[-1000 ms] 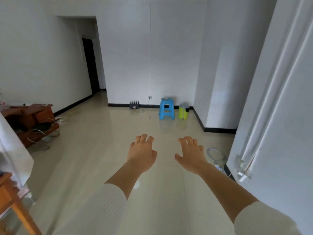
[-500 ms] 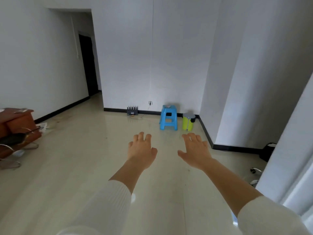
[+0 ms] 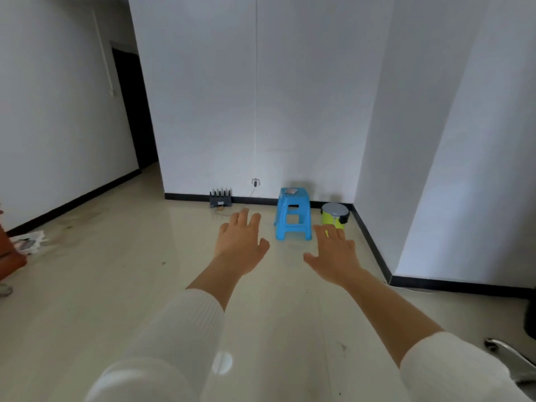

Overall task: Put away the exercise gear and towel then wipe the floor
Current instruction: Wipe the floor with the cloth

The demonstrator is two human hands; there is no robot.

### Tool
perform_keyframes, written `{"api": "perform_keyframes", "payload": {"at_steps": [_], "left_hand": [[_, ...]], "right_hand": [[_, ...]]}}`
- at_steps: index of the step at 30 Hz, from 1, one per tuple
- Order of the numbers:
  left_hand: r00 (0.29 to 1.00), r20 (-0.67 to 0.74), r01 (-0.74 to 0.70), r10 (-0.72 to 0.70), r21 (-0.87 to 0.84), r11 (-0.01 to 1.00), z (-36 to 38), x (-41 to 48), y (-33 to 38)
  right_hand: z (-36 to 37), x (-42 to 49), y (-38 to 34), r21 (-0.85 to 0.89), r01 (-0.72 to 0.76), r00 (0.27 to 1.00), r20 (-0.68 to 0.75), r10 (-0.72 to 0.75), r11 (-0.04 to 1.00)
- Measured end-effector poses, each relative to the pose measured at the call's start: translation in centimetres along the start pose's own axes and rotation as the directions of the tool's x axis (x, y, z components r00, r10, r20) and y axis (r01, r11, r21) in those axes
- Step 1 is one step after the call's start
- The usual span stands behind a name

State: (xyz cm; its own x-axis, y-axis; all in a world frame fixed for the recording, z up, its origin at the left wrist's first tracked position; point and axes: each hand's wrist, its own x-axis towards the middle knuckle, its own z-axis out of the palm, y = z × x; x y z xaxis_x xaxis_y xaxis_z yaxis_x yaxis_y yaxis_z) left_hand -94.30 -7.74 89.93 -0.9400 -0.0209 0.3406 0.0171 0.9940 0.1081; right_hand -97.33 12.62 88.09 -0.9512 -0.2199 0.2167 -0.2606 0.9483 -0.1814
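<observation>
Both arms reach forward over the glossy beige tile floor (image 3: 121, 285). My left hand (image 3: 240, 242) is palm down with its fingers straight and holds nothing. My right hand (image 3: 333, 253) is beside it, also palm down with fingers spread and holding nothing. No exercise gear or towel shows in this view. The floor has a few dark specks and smudges, mostly at the left near the wall.
A blue plastic stool (image 3: 293, 213) stands by the far wall, a lime-green bin (image 3: 333, 217) to its right, a dark rack (image 3: 221, 197) to its left. A wooden cabinet edge (image 3: 8, 250) and papers (image 3: 29, 240) lie at the left. A metal chair base (image 3: 510, 355) is at the lower right.
The view has swung right and moved forward: the wooden furniture slid off to the left, the stool and bin look nearer. Both hands stay stretched out, open.
</observation>
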Motion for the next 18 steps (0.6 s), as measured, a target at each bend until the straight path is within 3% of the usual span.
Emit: {"api": "perform_keyframes", "payload": {"at_steps": [10, 18], "left_hand": [[0.997, 0.059, -0.051, 0.053, -0.034, 0.998, 13.0, 28.9, -0.1], [0.995, 0.103, 0.024, -0.015, -0.082, 0.996, 22.7, 54.5, 1.6]], "right_hand": [[5.9, 29.3, 8.3, -0.003, -0.064, 0.998, -0.003, 0.064, 0.998], [9.2, 54.8, 18.9, -0.01, -0.068, 0.997, 0.026, 0.068, 0.998]]}}
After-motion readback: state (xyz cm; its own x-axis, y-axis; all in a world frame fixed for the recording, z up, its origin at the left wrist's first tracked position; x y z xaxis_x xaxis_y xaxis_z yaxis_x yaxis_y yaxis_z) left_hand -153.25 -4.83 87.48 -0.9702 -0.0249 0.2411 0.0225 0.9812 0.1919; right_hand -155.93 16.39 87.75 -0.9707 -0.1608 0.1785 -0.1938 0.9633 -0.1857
